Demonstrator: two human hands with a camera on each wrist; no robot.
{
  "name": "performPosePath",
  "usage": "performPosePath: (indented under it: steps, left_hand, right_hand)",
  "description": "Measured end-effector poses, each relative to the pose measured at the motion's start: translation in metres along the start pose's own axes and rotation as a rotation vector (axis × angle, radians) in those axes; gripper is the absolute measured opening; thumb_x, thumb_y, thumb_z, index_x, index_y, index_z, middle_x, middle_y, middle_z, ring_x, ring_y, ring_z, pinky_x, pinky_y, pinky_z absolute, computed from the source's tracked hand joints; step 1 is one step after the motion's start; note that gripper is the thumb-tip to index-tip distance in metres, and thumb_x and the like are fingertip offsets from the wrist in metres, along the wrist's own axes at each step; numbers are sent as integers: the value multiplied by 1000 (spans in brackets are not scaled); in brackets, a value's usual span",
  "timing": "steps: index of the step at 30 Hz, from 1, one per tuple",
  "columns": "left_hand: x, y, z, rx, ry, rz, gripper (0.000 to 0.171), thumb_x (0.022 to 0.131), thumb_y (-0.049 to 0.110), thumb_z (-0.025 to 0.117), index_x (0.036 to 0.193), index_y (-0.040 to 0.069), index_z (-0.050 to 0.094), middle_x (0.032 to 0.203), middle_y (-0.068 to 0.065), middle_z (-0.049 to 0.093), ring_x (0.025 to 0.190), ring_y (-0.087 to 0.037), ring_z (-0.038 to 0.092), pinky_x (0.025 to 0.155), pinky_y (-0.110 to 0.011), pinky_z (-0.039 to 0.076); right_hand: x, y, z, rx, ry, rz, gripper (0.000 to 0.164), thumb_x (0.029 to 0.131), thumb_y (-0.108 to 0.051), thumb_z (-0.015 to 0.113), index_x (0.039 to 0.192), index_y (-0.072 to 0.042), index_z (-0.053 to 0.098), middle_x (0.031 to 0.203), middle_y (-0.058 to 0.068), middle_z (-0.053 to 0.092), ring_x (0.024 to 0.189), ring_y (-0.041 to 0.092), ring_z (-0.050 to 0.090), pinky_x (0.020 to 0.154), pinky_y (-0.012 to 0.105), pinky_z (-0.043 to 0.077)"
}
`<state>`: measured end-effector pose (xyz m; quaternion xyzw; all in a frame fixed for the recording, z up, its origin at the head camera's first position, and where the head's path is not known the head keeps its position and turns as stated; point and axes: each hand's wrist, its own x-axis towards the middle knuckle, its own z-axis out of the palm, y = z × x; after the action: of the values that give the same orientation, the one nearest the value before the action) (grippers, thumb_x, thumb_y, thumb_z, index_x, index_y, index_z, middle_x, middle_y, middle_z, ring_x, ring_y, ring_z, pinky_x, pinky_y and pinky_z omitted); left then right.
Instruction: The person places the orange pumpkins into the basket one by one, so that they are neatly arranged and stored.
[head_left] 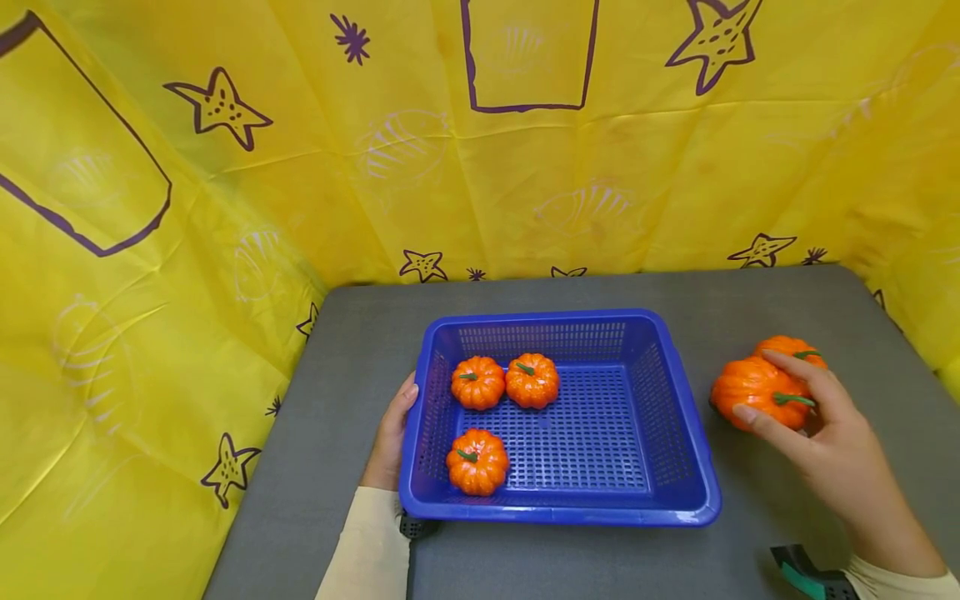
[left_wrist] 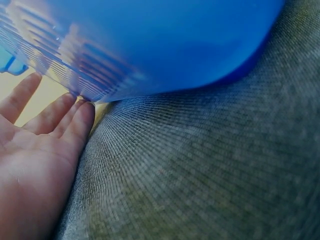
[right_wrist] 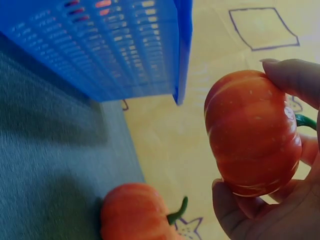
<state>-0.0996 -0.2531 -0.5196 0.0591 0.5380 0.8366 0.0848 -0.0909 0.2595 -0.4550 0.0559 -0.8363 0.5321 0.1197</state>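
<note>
Several small orange pumpkins with green stems are in view. My right hand (head_left: 840,433) grips one pumpkin (right_wrist: 252,132) between thumb and fingers, to the right of the blue basket (head_left: 562,515). In the right wrist view that pumpkin is up off the grey table, and a second pumpkin (right_wrist: 135,215) rests on the table below it. At the basket's left side, my left hand (head_left: 392,433) touches the outer wall with its fingers (left_wrist: 75,120) extended. Inside the basket lie three pumpkins: two side by side at the back left (head_left: 477,383), and one at the front left (head_left: 477,462).
The grey table (head_left: 360,350) runs under and around the basket. Yellow cloth (head_left: 487,192) with drawn starfish and fish hangs behind it and along both sides. A black and green strap (head_left: 810,575) is at the right wrist.
</note>
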Motion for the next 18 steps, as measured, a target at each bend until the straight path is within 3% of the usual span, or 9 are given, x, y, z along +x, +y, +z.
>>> performPosePath:
  steps: [11, 18]
  left_hand:
    - [1, -2, -1, -8, -14, 8, 64, 113, 36, 38, 172, 15, 28, 156, -11, 53, 132, -28, 58, 110, -46, 49]
    - [0, 0, 0, -9, -20, 6, 63, 113, 35, 36, 172, 14, 27, 156, -11, 53, 132, -28, 58, 111, -47, 49]
  right_hand:
    - [-3, -12, 13, 30, -64, -34, 79, 90, 15, 80, 160, -11, 54, 138, -2, 54, 93, 11, 64, 77, 14, 53]
    - [-4, -17, 20, 42, -81, -67, 79, 87, 16, 82, 157, -8, 56, 135, 1, 58, 96, 12, 63, 79, 14, 52]
